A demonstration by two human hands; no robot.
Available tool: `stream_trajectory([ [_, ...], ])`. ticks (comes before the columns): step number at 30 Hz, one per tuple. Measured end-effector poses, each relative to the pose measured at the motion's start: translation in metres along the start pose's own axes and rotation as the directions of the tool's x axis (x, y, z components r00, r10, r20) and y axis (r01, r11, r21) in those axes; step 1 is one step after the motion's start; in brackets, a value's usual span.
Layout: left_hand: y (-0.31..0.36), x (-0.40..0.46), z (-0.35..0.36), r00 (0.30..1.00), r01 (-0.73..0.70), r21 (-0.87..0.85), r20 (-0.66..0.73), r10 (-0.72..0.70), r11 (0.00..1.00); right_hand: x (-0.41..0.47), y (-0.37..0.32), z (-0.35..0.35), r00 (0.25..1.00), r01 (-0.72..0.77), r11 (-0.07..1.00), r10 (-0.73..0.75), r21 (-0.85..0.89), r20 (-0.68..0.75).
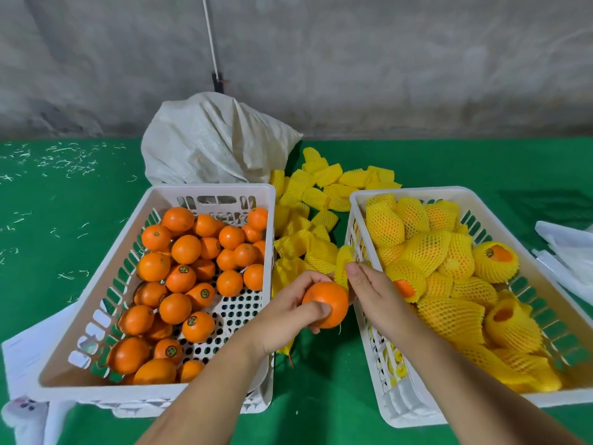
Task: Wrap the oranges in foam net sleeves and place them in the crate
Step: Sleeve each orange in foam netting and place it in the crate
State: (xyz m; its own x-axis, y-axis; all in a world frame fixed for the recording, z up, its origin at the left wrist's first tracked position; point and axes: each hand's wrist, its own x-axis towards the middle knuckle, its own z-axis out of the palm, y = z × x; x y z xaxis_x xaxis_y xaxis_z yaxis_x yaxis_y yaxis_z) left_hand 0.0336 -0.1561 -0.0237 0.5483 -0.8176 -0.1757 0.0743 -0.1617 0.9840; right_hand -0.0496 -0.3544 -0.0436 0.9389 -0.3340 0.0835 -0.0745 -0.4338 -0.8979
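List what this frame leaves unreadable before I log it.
Head view only:
- Right hand: fingertips hidden behind its own back; grip on a foam sleeve unclear.
- Orange in left hand: underside hidden by fingers.
- Fruit stickers: too small to read.
- White sack: contents hidden.
- Right crate: bottom covered by wrapped oranges.

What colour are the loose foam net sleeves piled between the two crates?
Yellow, clearest in the head view: foam net sleeves.

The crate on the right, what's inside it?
The right crate holds oranges wrapped in yellow foam net sleeves, piled together. Orange skin shows at a few open ends; the crate's floor beneath them is hidden.
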Motion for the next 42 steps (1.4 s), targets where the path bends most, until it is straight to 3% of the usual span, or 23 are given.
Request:
stream_trajectory([
  [7, 0.0, 0.002, -0.001, 0.999, 0.018, 0.062, 0.05, -0.021, 0.998, 0.007, 0.017, 0.007, 1.0, 0.01, 0.995, -0.013, -0.095, -0.028],
  [11, -0.005, 0.003, 0.001, 0.999, -0.004, 0.115, 0.054, -0.003, 0.993, 0.008, 0.013, 0.006, 0.995, 0.087, 0.988, -0.093, -0.128, -0.04],
  [17, -0.01, 0.009, 0.009, 0.949, -0.098, 0.29, -0.261, 0.178, 0.952, 0.004, 0.011, 0.003, 0.989, 0.105, 0.984, -0.118, -0.143, -0.086],
  [21, -0.012, 0.013, 0.008, 0.882, -0.149, 0.284, -0.394, 0.257, 0.947, -0.001, 0.007, 0.005, 0.984, 0.156, 0.919, -0.176, -0.362, -0.022],
  [25, -0.019, 0.016, 0.007, 0.906, -0.164, 0.412, -0.295, 0.302, 0.896, -0.002, 0.008, 0.004, 0.971, 0.212, 0.854, -0.241, -0.475, 0.0],
  [29, -0.027, 0.016, 0.008, 0.921, -0.148, 0.552, -0.226, 0.318, 0.821, 0.001, 0.009, 0.006, 0.961, 0.25, 0.853, -0.277, -0.458, 0.008],
  [31, -0.025, 0.016, 0.008, 0.905, -0.152, 0.485, -0.283, 0.319, 0.861, 0.002, 0.009, 0.006, 0.959, 0.253, 0.877, -0.283, -0.409, -0.014],
  [34, -0.02, 0.016, 0.007, 0.895, -0.167, 0.252, -0.366, 0.254, 0.953, 0.001, 0.009, 0.006, 0.96, 0.234, 0.894, -0.274, -0.382, -0.052],
  [38, -0.017, 0.01, 0.007, 0.942, -0.16, 0.149, -0.274, 0.196, 0.976, 0.0, 0.005, 0.006, 0.983, 0.148, 0.913, -0.178, -0.38, -0.046],
  [42, -0.015, 0.006, 0.003, 0.946, -0.177, 0.05, -0.267, 0.184, 0.983, -0.001, 0.004, 0.01, 0.984, 0.17, 0.817, -0.171, -0.552, 0.049],
])
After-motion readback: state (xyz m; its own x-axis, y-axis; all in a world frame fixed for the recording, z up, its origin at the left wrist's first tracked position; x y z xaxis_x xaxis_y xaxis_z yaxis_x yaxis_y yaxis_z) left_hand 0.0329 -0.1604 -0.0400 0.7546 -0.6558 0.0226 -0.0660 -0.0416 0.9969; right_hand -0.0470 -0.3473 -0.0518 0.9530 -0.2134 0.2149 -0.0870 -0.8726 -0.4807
